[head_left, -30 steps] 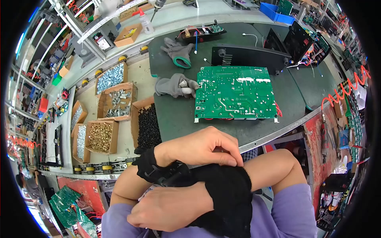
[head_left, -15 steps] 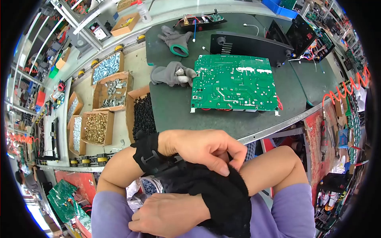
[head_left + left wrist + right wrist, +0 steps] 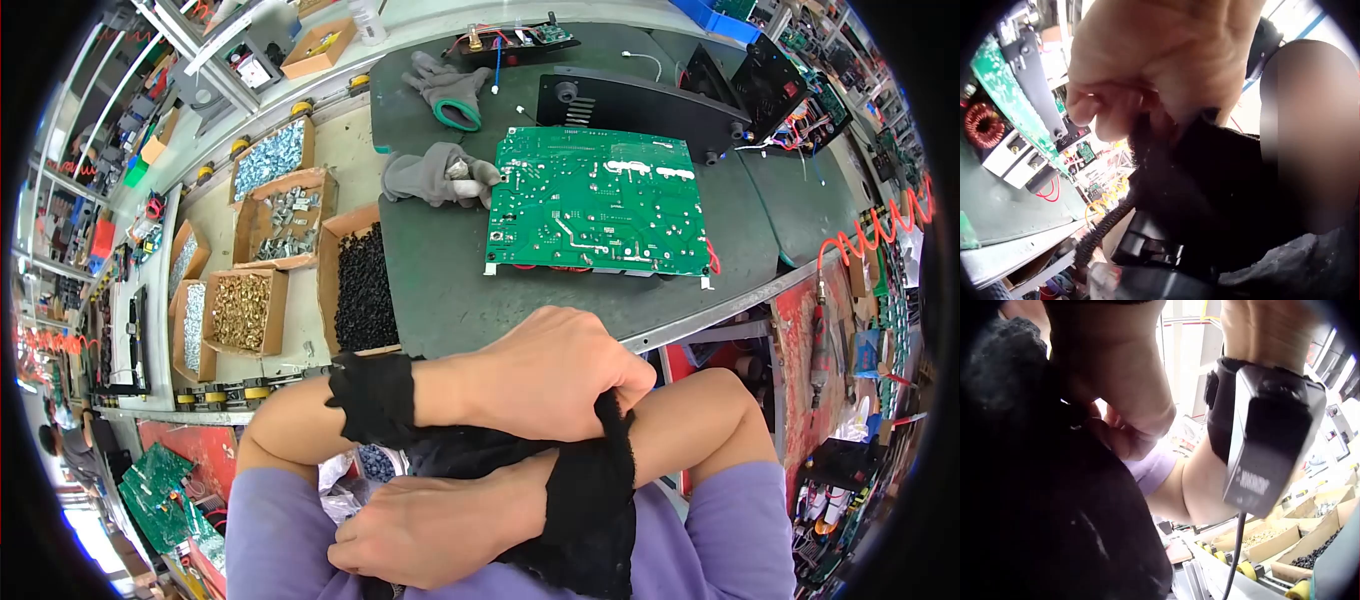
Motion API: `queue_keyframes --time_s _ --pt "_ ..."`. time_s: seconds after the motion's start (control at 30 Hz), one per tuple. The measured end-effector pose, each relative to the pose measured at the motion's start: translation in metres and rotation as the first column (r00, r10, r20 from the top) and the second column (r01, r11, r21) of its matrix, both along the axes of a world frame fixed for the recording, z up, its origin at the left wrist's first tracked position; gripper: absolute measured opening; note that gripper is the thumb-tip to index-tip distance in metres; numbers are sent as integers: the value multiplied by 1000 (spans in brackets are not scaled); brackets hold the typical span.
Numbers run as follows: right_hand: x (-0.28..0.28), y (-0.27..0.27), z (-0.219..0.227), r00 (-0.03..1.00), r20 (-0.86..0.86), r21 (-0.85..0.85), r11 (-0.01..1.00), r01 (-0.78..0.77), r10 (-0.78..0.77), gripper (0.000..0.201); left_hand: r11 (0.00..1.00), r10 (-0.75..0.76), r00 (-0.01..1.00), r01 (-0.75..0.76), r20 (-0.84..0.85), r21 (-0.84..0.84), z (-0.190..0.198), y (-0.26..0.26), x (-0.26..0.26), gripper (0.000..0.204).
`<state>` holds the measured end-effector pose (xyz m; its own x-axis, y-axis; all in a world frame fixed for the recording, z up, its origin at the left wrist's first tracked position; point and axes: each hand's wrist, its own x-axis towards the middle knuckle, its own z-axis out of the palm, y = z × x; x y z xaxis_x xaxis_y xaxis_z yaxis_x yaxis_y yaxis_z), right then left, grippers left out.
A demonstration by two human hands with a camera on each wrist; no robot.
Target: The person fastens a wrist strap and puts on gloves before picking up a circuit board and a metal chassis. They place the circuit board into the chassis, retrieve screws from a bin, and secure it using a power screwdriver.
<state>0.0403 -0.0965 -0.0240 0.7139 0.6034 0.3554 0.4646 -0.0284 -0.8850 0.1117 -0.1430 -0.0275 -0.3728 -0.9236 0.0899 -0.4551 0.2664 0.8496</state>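
Observation:
My left hand (image 3: 545, 375) pinches the upper edge of a black cloth sleeve (image 3: 590, 490) wrapped round my right forearm. Close up in the left wrist view, the fingertips of the left hand (image 3: 1160, 62) hold the bunched black cloth (image 3: 1210, 194). Below the left forearm, my right hand (image 3: 430, 530) lies in front of the body with its fingers loosely bent, nothing visible in it; its fingertips are mostly hidden. A black band (image 3: 372, 398) is round my left wrist, where the right wrist view shows a camera (image 3: 1272, 437).
A green circuit board (image 3: 600, 200) lies on the dark mat (image 3: 450, 290), beside grey gloves (image 3: 430, 175) and a black panel (image 3: 640, 110). Cardboard boxes of small parts, including black ones (image 3: 363, 290), stand at the left. A red coiled hose (image 3: 880, 230) hangs at the right.
My left hand has shifted right and slightly up along my right forearm with the cloth edge, and its fingers have turned more downward. The right hand has stayed nearly in place.

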Motion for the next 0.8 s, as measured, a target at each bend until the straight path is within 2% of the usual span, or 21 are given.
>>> queue_keyframes --time_s 0.03,0.1,0.13,0.2,0.23,0.27,0.3,0.33,0.37,0.43,0.5,0.53,0.57,0.63,0.7,0.8 --pt "-1 -1 1 1000 -1 -2 1000 2 -2 12 1000 -2 1000 2 -1 -2 -5 1 -1 20" --pt "-1 -3 4 997 3 166 984 70 -71 10 998 56 998 -57 -29 -28 -15 3 3 20" --pt "1 -7 10 997 6 161 985 69 -70 10 998 57 998 -58 -27 -34 -21 3 6 20" --pt "8 -21 21 975 105 151 973 177 -193 10 958 -52 977 107 -208 266 -31 3 15 9" --pt "12 -30 28 975 112 145 974 174 -191 10 960 -52 978 104 -202 259 -32 4 15 9" --pt "17 -39 37 948 129 244 936 253 -290 9 895 41 915 145 -402 421 -33 7 14 5" --pt "22 -48 42 913 135 341 883 323 -386 8 803 168 809 220 -564 554 -38 13 11 11" --pt "28 -55 44 889 135 362 857 366 -437 6 726 283 813 164 -508 667 -72 23 7 28" --pt "34 -62 45 864 131 382 829 408 -486 4 734 281 813 161 -510 660 -72 24 6 28" --pt "42 -75 50 810 121 461 755 466 -574 3 791 310 714 173 -628 586 -69 26 4 28" --pt "38 -92 62 809 -31 405 733 547 -587 3 844 320 601 170 -733 508 -64 26 3 29" --pt "40 -95 62 804 -107 465 685 561 -585 5 867 319 538 166 -780 469 -60 26 1 29" --pt "38 -102 66 802 -203 442 678 587 -562 6 888 313 473 161 -824 430 -55 26 -1 29" --pt "41 -107 65 767 -241 472 619 628 -594 8 925 290 333 145 -897 353 -40 25 -7 29" --pt "47 -108 55 751 -196 455 620 639 -631 8 928 287 357 126 -889 350 -43 29 -4 30" --pt "50 -105 47 682 26 353 645 678 -731 7 929 293 439 78 -849 361 -49 32 -8 32"
